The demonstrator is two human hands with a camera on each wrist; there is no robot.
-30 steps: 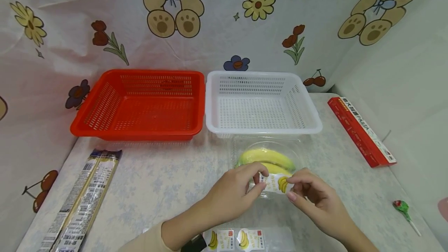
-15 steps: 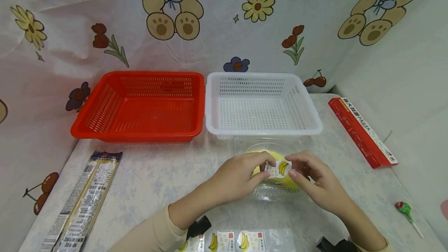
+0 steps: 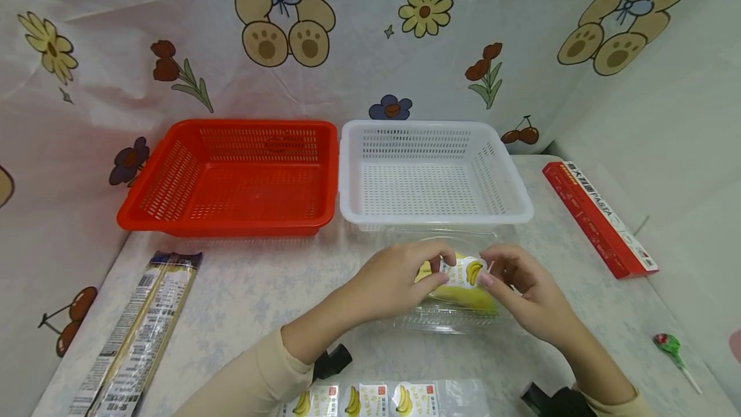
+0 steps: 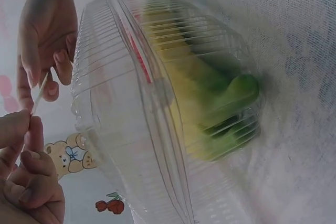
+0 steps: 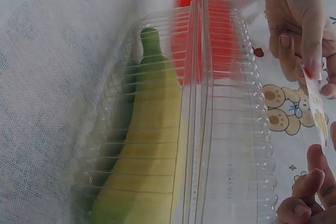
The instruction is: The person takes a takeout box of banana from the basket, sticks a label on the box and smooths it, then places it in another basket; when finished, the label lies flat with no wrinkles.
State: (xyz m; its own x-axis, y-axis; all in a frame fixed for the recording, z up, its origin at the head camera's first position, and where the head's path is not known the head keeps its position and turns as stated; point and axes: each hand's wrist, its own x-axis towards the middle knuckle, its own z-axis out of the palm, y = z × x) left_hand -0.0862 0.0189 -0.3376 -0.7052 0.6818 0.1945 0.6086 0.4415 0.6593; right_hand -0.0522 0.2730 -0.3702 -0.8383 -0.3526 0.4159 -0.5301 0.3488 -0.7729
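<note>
A white label sticker (image 3: 465,271) printed with bananas is stretched between both hands. My left hand (image 3: 399,278) pinches its left end between thumb and fingers, and my right hand (image 3: 529,295) pinches the right end. Below them sits a clear plastic clamshell box (image 3: 442,322), closed, with yellow-green bananas (image 3: 471,300) inside. Both wrist views show the sticker held above the lid, apart from it; in the left wrist view it appears edge-on. The ribbed box wall (image 5: 236,129) shows close up in the right wrist view.
Behind the box stand a red basket (image 3: 255,195) and a white basket (image 3: 434,192). A strip of banana stickers (image 3: 365,400) lies at the front edge. Long noodle packets (image 3: 139,333) lie left; a red pasta box (image 3: 596,219) and a lollipop (image 3: 668,347) lie right.
Both hands have moved away from the body, carrying the sticker from the front part of the clamshell box to above its middle. The box and baskets stay in place.
</note>
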